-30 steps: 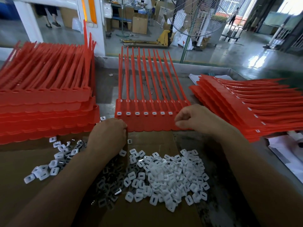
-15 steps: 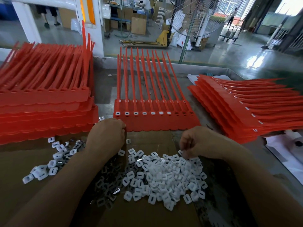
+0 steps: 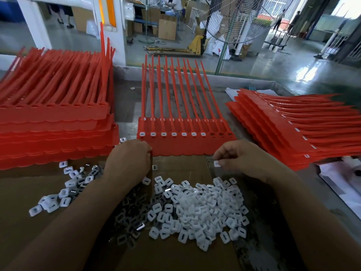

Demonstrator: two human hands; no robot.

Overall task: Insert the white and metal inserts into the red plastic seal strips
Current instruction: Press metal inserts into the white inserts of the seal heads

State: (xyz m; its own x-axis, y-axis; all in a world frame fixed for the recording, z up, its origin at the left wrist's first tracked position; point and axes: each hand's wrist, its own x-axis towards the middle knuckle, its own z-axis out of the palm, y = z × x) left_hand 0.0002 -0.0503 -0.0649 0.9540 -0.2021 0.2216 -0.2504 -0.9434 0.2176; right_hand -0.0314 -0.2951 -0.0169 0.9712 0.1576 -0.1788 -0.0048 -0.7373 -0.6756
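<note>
Cardboard (image 3: 175, 257) is spread on a metal table (image 3: 128, 106) in a factory hall, a fan (image 3: 234, 18) behind. A left stack (image 3: 54, 122) and right stack (image 3: 283, 130) flank one strip (image 3: 185, 145): seven sockets filled, three bare. One insert (image 3: 216, 163) is pinched by the right hand (image 3: 242, 159) near the pile (image 3: 203, 208); the grip of the left hand (image 3: 129, 159) cannot be told.

three strip stacks (image 3: 54, 130) (image 3: 185, 147) (image 3: 283, 130), two hands (image 3: 129, 159) (image 3: 240, 157), one insert heap (image 3: 203, 208), one pinched insert (image 3: 216, 163).
</note>
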